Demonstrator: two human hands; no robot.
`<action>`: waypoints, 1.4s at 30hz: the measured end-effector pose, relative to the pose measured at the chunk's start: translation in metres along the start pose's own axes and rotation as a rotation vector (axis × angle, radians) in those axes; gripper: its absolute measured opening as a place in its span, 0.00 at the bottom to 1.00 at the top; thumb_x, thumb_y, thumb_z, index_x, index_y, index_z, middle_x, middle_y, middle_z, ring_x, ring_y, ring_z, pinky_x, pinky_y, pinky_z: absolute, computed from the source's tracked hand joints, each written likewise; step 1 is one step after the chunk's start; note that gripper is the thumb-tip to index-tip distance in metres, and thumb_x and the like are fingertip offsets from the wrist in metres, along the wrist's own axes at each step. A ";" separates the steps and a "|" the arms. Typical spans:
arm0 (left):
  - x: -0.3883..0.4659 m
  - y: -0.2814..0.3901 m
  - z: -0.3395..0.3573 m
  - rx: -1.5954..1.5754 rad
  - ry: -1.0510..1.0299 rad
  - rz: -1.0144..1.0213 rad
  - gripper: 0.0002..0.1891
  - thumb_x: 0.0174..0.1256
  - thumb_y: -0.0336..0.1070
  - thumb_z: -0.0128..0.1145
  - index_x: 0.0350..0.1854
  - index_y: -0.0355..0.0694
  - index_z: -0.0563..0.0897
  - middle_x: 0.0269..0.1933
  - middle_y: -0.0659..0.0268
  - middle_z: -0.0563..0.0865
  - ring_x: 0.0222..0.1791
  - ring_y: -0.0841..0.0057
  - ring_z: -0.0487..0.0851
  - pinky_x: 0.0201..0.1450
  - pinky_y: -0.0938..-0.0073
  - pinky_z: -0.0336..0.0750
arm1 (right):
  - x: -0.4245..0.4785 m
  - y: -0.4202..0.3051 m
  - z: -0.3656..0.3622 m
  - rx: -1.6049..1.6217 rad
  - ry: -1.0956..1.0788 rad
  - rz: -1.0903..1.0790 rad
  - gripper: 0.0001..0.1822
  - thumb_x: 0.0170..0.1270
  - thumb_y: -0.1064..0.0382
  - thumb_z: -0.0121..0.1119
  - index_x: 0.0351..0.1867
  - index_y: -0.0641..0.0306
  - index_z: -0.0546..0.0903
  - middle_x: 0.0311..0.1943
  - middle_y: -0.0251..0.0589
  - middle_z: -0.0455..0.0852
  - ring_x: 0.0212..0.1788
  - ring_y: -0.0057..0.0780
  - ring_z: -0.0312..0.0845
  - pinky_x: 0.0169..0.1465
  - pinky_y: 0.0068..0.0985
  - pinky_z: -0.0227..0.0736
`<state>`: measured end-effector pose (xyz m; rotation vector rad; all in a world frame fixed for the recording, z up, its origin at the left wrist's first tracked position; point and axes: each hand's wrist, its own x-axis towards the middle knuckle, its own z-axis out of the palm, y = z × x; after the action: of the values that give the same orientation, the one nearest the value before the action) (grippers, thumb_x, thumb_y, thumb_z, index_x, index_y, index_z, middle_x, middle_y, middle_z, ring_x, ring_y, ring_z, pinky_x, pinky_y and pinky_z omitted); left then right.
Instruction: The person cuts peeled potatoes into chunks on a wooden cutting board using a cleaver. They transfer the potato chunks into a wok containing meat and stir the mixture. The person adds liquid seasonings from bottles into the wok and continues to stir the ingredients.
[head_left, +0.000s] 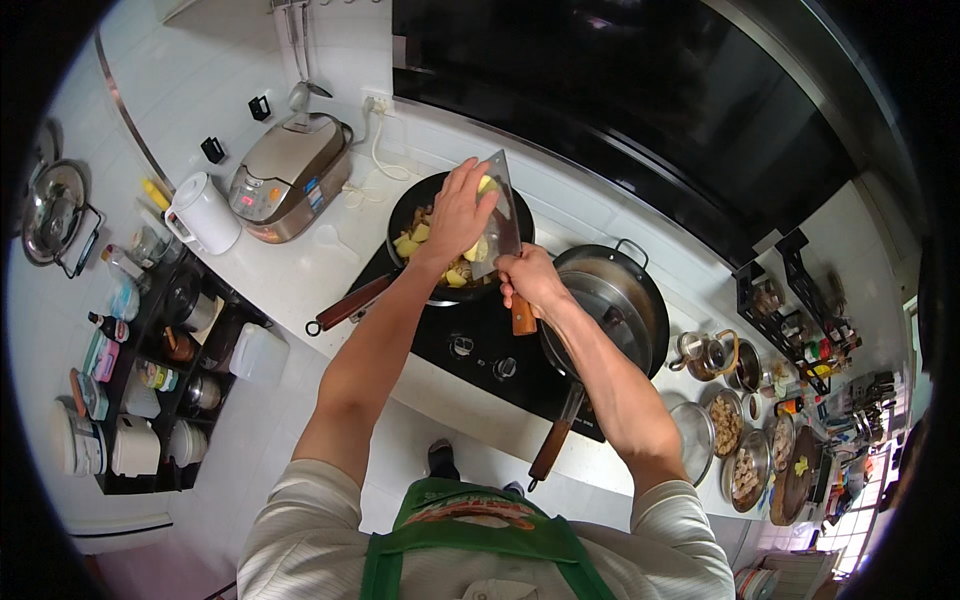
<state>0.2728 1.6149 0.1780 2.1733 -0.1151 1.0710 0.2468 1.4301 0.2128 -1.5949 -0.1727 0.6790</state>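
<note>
My right hand (531, 276) grips the wooden handle of a cleaver (507, 217), whose broad blade is tilted over the left wok (517, 201). Beside the blade's face is my left hand (459, 214), its fingers extended and its thumb apart. Yellow chunks, likely potato (480, 250), lie against the blade near my left fingers. More pale yellow chunks (409, 244) sit among browned food in the wok. My left hand and forearm hide part of the wok's contents. The wok's dark wooden handle (351, 304) points toward the front left.
A second wok (656, 300) with a glass lid (600, 315) occupies the black cooktop (442, 337). Its handle (551, 450) overhangs the counter's front edge. A rice cooker (289, 180) and white kettle (204, 214) stand left. Bowls of chopped food (742, 472) and a round cutting board (793, 487) are right.
</note>
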 end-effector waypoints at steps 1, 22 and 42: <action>-0.005 -0.009 0.003 0.038 -0.006 0.037 0.24 0.81 0.42 0.60 0.71 0.36 0.80 0.71 0.48 0.83 0.75 0.47 0.75 0.78 0.51 0.70 | -0.002 -0.003 0.004 0.000 -0.009 -0.011 0.09 0.74 0.71 0.63 0.35 0.65 0.74 0.23 0.37 0.78 0.18 0.26 0.76 0.20 0.32 0.77; -0.003 0.030 -0.080 0.449 0.061 0.147 0.18 0.79 0.42 0.69 0.62 0.38 0.89 0.62 0.52 0.91 0.65 0.54 0.87 0.71 0.58 0.78 | -0.275 0.056 -0.173 -0.761 0.675 -0.933 0.11 0.78 0.59 0.68 0.51 0.62 0.83 0.41 0.51 0.87 0.44 0.59 0.87 0.45 0.49 0.83; -0.327 0.772 0.431 -0.234 -1.092 0.876 0.09 0.72 0.35 0.67 0.47 0.35 0.89 0.51 0.46 0.92 0.51 0.44 0.90 0.56 0.47 0.84 | -0.792 0.378 -0.362 0.588 1.583 -0.003 0.10 0.81 0.63 0.64 0.48 0.68 0.80 0.23 0.32 0.79 0.21 0.20 0.74 0.24 0.26 0.69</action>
<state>0.0635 0.6962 0.1888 2.2431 -1.6827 0.0827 -0.3137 0.6711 0.1050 -1.1443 1.0797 -0.6189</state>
